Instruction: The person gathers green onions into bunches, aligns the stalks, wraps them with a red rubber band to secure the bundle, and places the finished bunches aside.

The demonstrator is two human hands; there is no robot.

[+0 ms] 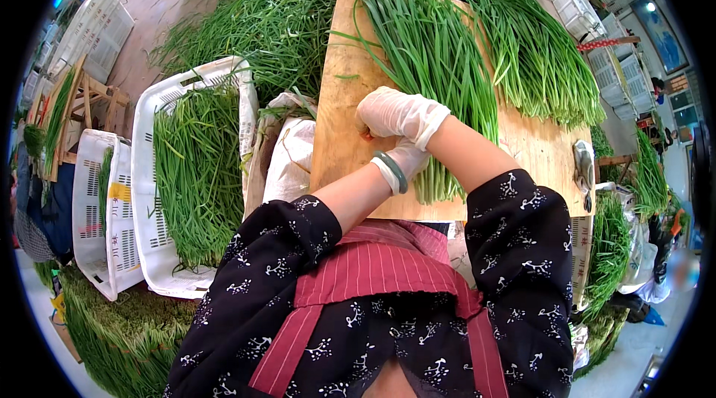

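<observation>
A loose bundle of long green garlic chives [425, 40] lies on the wooden board [335, 99] in front of me, leaf tips pointing away. My right hand [391, 112], in a thin white glove, crosses over my left wrist to the bundle's left side. Its fingers are curled together at the board, with a small orange-red spot by the fingertips. Beneath it, my left hand [412, 158], gloved too and with a green bangle at the wrist, rests against the lower stalks. The right forearm and the chives hide its fingers.
A second chive pile [548, 62] covers the board's right side, with scissors [584, 174] at the right edge. To the left stand a white crate [149, 249] of chives and a white sack [291, 159]. A large chive heap [261, 25] lies beyond.
</observation>
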